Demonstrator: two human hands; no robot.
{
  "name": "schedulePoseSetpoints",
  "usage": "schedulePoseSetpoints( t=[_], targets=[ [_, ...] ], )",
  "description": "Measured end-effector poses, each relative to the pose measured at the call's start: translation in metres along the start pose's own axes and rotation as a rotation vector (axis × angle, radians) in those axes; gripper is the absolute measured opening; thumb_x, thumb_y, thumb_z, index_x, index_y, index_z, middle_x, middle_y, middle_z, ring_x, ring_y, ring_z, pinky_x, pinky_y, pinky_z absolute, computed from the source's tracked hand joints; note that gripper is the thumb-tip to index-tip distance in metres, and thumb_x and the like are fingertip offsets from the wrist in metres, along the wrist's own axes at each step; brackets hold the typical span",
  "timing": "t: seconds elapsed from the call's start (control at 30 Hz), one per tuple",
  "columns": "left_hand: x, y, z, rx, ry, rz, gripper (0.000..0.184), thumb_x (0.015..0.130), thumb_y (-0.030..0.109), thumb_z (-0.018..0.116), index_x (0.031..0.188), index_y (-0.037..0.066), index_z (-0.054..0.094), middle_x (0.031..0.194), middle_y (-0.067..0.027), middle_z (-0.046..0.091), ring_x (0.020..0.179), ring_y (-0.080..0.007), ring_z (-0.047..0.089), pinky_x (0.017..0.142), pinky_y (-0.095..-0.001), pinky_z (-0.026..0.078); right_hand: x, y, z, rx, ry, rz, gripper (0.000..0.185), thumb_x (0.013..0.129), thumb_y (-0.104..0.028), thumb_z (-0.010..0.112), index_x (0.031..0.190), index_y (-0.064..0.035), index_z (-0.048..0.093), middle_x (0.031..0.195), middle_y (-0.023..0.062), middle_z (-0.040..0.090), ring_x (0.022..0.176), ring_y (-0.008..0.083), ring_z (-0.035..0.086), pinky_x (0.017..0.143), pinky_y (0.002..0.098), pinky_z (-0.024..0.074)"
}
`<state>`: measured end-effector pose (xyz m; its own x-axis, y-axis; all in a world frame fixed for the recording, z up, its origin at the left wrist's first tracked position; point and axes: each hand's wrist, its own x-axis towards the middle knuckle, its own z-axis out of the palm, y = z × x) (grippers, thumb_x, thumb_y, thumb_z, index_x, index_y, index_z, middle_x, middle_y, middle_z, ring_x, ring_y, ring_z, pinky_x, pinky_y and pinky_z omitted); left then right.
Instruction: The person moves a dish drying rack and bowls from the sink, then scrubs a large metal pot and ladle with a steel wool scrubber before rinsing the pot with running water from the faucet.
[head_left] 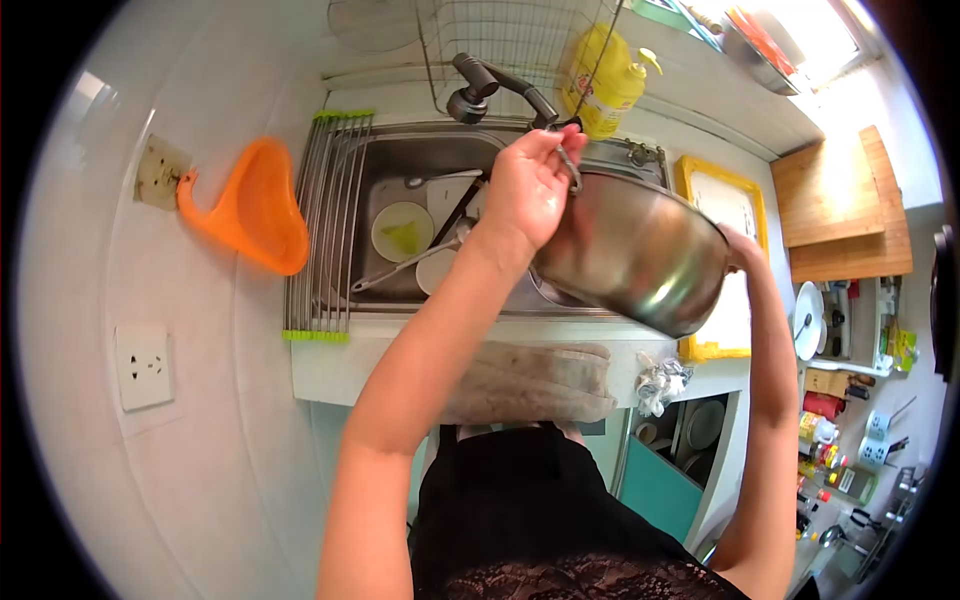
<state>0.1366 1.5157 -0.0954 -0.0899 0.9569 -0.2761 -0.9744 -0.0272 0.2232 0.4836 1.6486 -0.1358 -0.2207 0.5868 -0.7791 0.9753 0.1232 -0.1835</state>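
A large stainless steel pot (pixel 640 250) is held tilted over the right part of the sink, its outer side facing me. My left hand (pixel 532 185) is closed at the pot's left loop handle, close under the faucet (pixel 515 85). At the pot's right side, my right hand (pixel 742 250) grips the other end; its fingers are partly hidden by the pot. The pot's inside is out of sight. In the left basin of the sink (pixel 365 165) lie a bowl (pixel 392 222) with something green in it, a ladle (pixel 405 268) and other utensils.
A roll-up rack (pixel 325 225) with green ends spans the sink's left edge. Behind the sink stands a yellow pump bottle (pixel 612 95). An orange strainer-like holder (pixel 265 215) hangs on the left wall. A yellow-rimmed tray (pixel 715 345) and a crumpled plastic bag (pixel 662 383) lie at right.
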Motion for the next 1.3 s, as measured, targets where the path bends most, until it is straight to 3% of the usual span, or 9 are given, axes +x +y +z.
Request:
schedulePoseSetpoints(
  t=[0.1, 0.2, 0.33, 0.37, 0.63, 0.77, 0.93, 1.03, 1.3],
  targets=[
    [-0.026, -0.014, 0.007, 0.361, -0.027, 0.092, 0.01, 0.083, 0.0, 0.052, 0.092, -0.005, 0.053, 0.099, -0.0128, 0.057, 0.09, -0.0196, 0.055, 0.084, -0.0298, 0.044, -0.037, -0.03, 0.002, 0.133, 0.357, 0.039, 0.037, 0.081, -0.002, 0.039, 0.107, -0.009, 0.065, 0.056, 0.0087, 0.057, 0.041, 0.0143, 0.053, 0.037, 0.0291, 0.0433],
    [-0.001, -0.015, -0.052, 0.551, 0.169, -0.19, 0.008, 0.083, 0.001, 0.053, 0.088, -0.005, 0.057, 0.083, -0.0103, 0.06, 0.076, -0.0182, 0.059, 0.072, -0.0309, 0.048, -0.016, -0.017, 0.015, -0.059, -0.004, 0.128, 0.029, 0.086, -0.011, 0.047, 0.11, -0.0112, 0.063, 0.061, 0.0078, 0.06, 0.04, 0.013, 0.05, 0.037, 0.0276, 0.041],
    [-0.032, -0.007, -0.045, 0.416, 0.127, -0.171, 0.01, 0.083, 0.005, 0.055, 0.089, -0.003, 0.057, 0.084, -0.0097, 0.061, 0.076, -0.0162, 0.06, 0.071, -0.0296, 0.048, -0.015, -0.01, 0.008, 0.213, 0.062, 0.047, 0.027, 0.087, -0.014, 0.048, 0.109, -0.0056, 0.062, 0.062, 0.0047, 0.056, 0.041, 0.011, 0.047, 0.037, 0.0254, 0.0363],
    [-0.039, -0.004, -0.039, 0.484, 0.161, -0.151, 0.01, 0.084, 0.005, 0.056, 0.09, -0.002, 0.057, 0.085, -0.0092, 0.062, 0.076, -0.0152, 0.06, 0.069, -0.0286, 0.049, -0.019, -0.016, 0.009, 0.265, 0.151, 0.007, 0.028, 0.089, -0.012, 0.045, 0.114, -0.0074, 0.058, 0.055, 0.0015, 0.047, 0.04, 0.008, 0.037, 0.034, 0.0239, 0.0274],
    [-0.072, 0.013, -0.106, 0.668, 0.482, -0.193, 0.011, 0.086, 0.007, 0.052, 0.091, -0.002, 0.056, 0.083, -0.0099, 0.063, 0.069, -0.0114, 0.061, 0.047, -0.0194, 0.038, -0.03, -0.077, 0.035, 0.304, 0.934, -0.487, 0.032, 0.091, -0.011, 0.045, 0.122, -0.0125, 0.051, 0.064, 0.005, 0.052, 0.057, 0.0108, 0.046, 0.057, 0.0261, 0.0423],
    [-0.107, 0.048, -0.132, 0.512, 0.344, -0.266, 0.018, 0.09, 0.011, 0.047, 0.099, -0.002, 0.054, 0.071, -0.0043, 0.058, 0.048, -0.0027, 0.037, 0.038, -0.0164, 0.024, -0.039, -0.101, 0.059, 1.037, 0.768, -0.759, 0.043, 0.09, -0.007, 0.046, 0.132, -0.007, 0.035, 0.108, 0.0087, 0.055, 0.07, 0.0108, 0.054, 0.062, 0.0229, 0.0452],
    [-0.171, 0.073, -0.144, 0.36, 0.438, -0.16, 0.021, 0.091, 0.011, 0.045, 0.103, -0.004, 0.053, 0.08, -0.0045, 0.057, 0.046, -0.0012, 0.029, 0.036, -0.0155, 0.02, -0.014, -0.074, 0.213, 0.419, 0.587, -0.695, 0.023, 0.074, 0.002, 0.06, 0.095, -0.0068, 0.058, 0.094, 0.0092, 0.057, 0.081, 0.0217, 0.057, 0.07, 0.0302, 0.0468],
    [-0.2, 0.09, -0.157, 0.325, 0.523, -0.061, 0.021, 0.091, 0.01, 0.045, 0.105, -0.005, 0.052, 0.092, -0.0076, 0.056, 0.046, -0.0002, 0.03, 0.036, -0.0148, 0.021, -0.042, -0.118, 0.279, -0.013, 0.659, -0.787, 0.04, 0.067, -0.018, 0.071, 0.102, -0.0071, 0.056, 0.091, 0.0091, 0.057, 0.093, 0.0267, 0.054, 0.085, 0.0401, 0.0377],
    [-0.25, 0.124, -0.181, 0.147, 0.491, 0.107, 0.025, 0.09, 0.006, 0.046, 0.111, -0.006, 0.046, 0.114, -0.0169, 0.051, 0.048, 0.0004, 0.034, 0.038, -0.0131, 0.027, -0.015, -0.133, 0.293, -0.215, 0.533, -0.752, 0.034, 0.064, -0.018, 0.069, 0.094, -0.0101, 0.055, 0.09, 0.0046, 0.055, 0.091, 0.0209, 0.052, 0.078, 0.0366, 0.0353]
  ],
)
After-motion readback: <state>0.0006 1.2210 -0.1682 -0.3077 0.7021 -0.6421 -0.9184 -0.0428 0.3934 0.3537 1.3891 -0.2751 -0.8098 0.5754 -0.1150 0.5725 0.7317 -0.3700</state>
